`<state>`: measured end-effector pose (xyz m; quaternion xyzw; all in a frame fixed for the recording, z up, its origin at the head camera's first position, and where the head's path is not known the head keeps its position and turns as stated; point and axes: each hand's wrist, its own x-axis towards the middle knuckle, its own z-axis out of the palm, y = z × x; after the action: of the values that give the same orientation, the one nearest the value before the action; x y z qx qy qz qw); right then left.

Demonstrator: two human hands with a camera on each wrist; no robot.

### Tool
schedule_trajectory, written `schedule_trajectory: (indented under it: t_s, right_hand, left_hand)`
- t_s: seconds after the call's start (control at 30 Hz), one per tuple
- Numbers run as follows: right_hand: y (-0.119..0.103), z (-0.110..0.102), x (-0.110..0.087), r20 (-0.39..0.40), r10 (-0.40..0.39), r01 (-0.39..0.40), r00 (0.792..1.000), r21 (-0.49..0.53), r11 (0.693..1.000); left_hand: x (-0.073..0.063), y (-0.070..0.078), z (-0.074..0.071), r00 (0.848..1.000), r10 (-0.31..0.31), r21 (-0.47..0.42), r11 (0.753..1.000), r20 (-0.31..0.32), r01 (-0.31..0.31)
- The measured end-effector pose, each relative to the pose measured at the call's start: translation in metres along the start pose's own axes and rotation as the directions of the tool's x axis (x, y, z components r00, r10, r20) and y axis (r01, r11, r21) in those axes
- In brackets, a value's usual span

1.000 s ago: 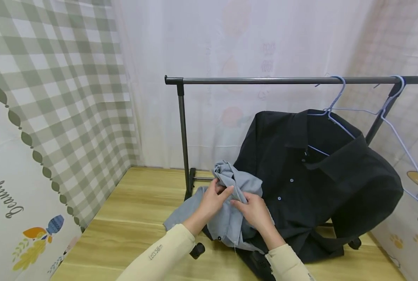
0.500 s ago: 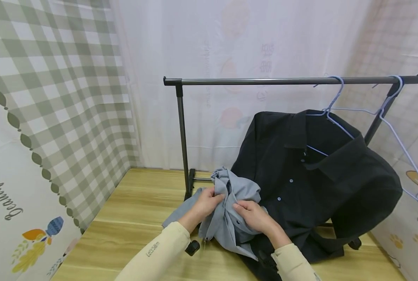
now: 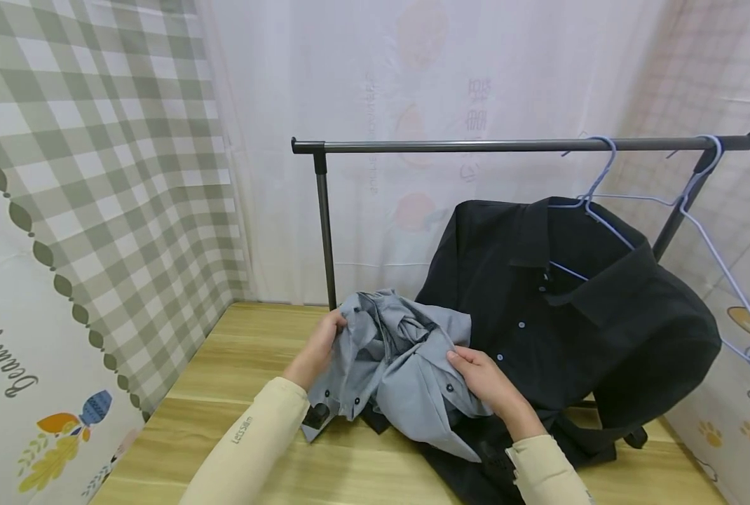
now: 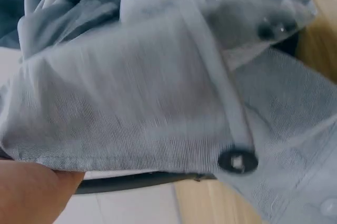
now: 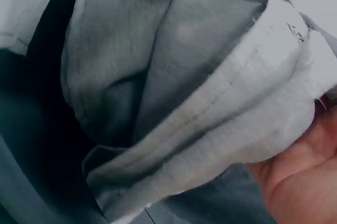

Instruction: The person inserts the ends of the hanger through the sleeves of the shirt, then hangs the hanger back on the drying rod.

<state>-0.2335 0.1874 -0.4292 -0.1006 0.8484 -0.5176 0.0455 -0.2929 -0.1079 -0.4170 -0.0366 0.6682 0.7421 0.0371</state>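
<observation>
A person in cream sleeves is holding a bunched grey-blue button-up shirt in both hands over the middle of the counter, well in from the left edge. The left hand is gripping the side of the shirt facing the counter's left edge, and the right hand is pinching the side facing the right edge, its thumb lying on top of the cloth. Loose folds are gathering between the two hands. Whether the lower hem is touching the counter cannot be told. In the left wrist view, a dark button is sitting at the end of a narrow strip of cloth, with part of the picture blurring. In the right wrist view, a pale folded band is running across the fabric towards the right hand.

Beyond and to the right, a black button-up shirt is hanging on a periwinkle hanger from the bar of a dark metal garment rack. Its lower part is draping down towards the counter's right side, and the grey-blue shirt is overlapping it. A second periwinkle hanger is hanging at the bar's right end, near the right edge. A green checked curtain is rising beside the left edge, and a whitish curtain is covering the background behind the back edge.
</observation>
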Motion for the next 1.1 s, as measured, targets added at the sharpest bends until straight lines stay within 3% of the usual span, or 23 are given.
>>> schedule_trajectory:
  t_s: [0.17, 0.27, 0.33, 0.5, 0.67, 0.83, 0.87, 0.93, 1.0, 1.1]
  right_hand:
    - [0.001, -0.007, 0.003, 0.012, -0.02, 0.02, 1.0, -0.001, 1.0]
    - [-0.001, -0.011, 0.005, 0.001, -0.018, 0.018, 1.0, -0.071, 0.997]
    - [-0.004, -0.014, 0.004, -0.014, -0.024, 0.021, 1.0, -0.182, 0.983]
    - [-0.025, -0.014, 0.005, -0.066, -0.07, 0.035, 0.995, -0.435, 0.9]
    - [-0.052, 0.006, 0.015, -0.024, -0.2, 0.156, 0.98, -0.539, 0.828]
    - [-0.05, 0.024, 0.032, -0.046, -0.29, 0.199, 0.956, -0.626, 0.754]
    - [-0.048, 0.023, 0.036, -0.058, -0.302, 0.202, 0.951, -0.621, 0.757]
    - [-0.045, 0.017, 0.041, -0.084, -0.31, 0.207, 0.947, -0.577, 0.79]
    - [-0.044, 0.008, 0.044, -0.108, -0.284, 0.196, 0.953, -0.496, 0.846]
    - [-0.046, -0.006, 0.048, -0.139, -0.217, 0.166, 0.966, -0.306, 0.937]
  left_hand:
    - [0.002, 0.005, -0.007, 0.998, 0.061, -0.125, 0.99, -0.011, -0.062]
    - [0.002, 0.009, -0.011, 0.994, 0.1, -0.161, 0.983, 0.047, -0.091]
    - [0.001, 0.011, -0.013, 0.988, 0.113, -0.173, 0.98, 0.109, -0.093]
    - [-0.002, 0.018, -0.015, 0.966, 0.127, -0.173, 0.981, 0.226, -0.089]
    - [-0.009, 0.027, -0.011, 0.939, 0.175, -0.212, 0.971, 0.295, -0.114]
    - [-0.018, 0.034, -0.007, 0.883, 0.219, -0.246, 0.961, 0.414, -0.123]
    - [-0.019, 0.035, -0.007, 0.874, 0.221, -0.244, 0.962, 0.432, -0.122]
    - [-0.019, 0.036, -0.011, 0.871, 0.214, -0.224, 0.967, 0.441, -0.124]
    - [-0.017, 0.037, -0.017, 0.885, 0.204, -0.18, 0.974, 0.419, -0.139]
    - [-0.013, 0.038, -0.026, 0.917, 0.183, -0.048, 0.983, 0.354, -0.177]
